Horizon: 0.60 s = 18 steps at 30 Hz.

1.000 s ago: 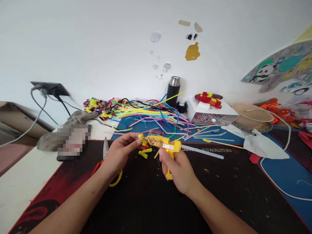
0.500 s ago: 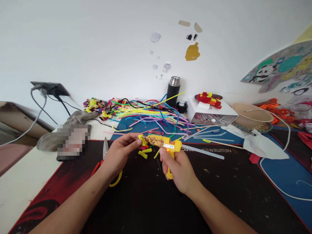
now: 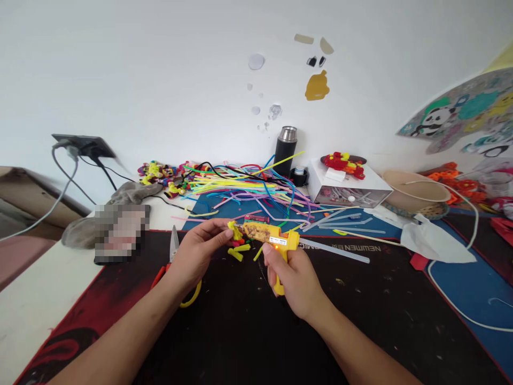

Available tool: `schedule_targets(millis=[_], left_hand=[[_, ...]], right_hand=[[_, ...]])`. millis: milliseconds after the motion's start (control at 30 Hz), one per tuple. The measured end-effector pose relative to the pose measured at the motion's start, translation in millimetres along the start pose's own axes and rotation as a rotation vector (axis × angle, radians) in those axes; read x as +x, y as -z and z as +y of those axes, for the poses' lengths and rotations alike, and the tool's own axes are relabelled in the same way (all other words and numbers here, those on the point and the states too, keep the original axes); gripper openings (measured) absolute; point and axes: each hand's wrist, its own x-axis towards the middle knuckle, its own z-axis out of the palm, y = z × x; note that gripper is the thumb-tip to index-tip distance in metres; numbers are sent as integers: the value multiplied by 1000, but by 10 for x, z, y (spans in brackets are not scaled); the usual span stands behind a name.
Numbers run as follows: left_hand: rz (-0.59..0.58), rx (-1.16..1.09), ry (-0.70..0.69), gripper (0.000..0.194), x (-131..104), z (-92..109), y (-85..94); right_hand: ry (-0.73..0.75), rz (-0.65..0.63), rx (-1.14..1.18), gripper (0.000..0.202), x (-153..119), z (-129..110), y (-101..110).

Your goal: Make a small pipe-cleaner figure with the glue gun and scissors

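My right hand (image 3: 294, 278) is closed around the handle of a yellow hot glue gun (image 3: 260, 233), its body stained brown and a small orange light lit. A clear glue stick (image 3: 340, 250) sticks out of its back. Between the fingertips of my left hand (image 3: 206, 248) is a small yellow fuzzy pipe cleaner piece (image 3: 233, 231), with the gun's nozzle right at it; whether they touch I cannot tell. Short yellow pipe cleaner pieces (image 3: 236, 253) lie on the mat just below. Scissors (image 3: 173, 243) with red and yellow handles lie partly hidden behind my left forearm.
A heap of coloured pipe cleaners (image 3: 248, 184) lies at the back, beside a black thermos (image 3: 286, 149). A white box (image 3: 348, 184) and a beige bowl (image 3: 417, 187) stand right of it. Loose glue sticks (image 3: 340, 220) lie before the box. At left is a phone-like object (image 3: 120, 235), blurred out.
Almost nothing differs. The view has shifted very slightly, while both hands, the glue gun and the yellow piece keep their positions.
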Motion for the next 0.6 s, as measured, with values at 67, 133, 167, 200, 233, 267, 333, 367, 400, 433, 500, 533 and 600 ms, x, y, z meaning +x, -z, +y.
schedule_targets(millis=[67,133,167,200,233,267,333,367,400,433,500,533,600], left_hand=[[-1,2,-1,38,3,3,-1],[-1,5,-2,38,8,4,-2],[0,6,-3,38,9,4,-2],[3,8,-4,38,11,3,-2],[5,9,-6,38,11,2,-1],[7,10,-7,38,11,0,1],[8,9,-8,38,7,-2,4],[6,6,-7,38,4,-3,5],[3,1,-4,37,1,-3,5],[2,-3,-1,36,-3,-2,5],[1,-11,0,36,-8,4,1],[4,-15,-1,35,-10,8,-2],[8,-17,-4,36,-11,16,-9]], right_hand=[[2,0,3,65,-8,6,-4],[5,1,1,65,-15,11,-8],[9,0,-4,65,-18,13,-10],[12,-3,-12,66,-20,13,-11],[15,-6,-22,67,-21,13,-13],[17,-8,-31,67,-21,13,-13],[22,-4,-39,68,-16,12,-13],[22,0,-39,68,-13,11,-13],[22,5,-37,68,-10,9,-11],[22,8,-34,68,-7,8,-9],[17,11,-28,67,-3,2,-4],[16,13,-26,66,-2,0,-2],[14,16,-23,65,-3,-5,0]])
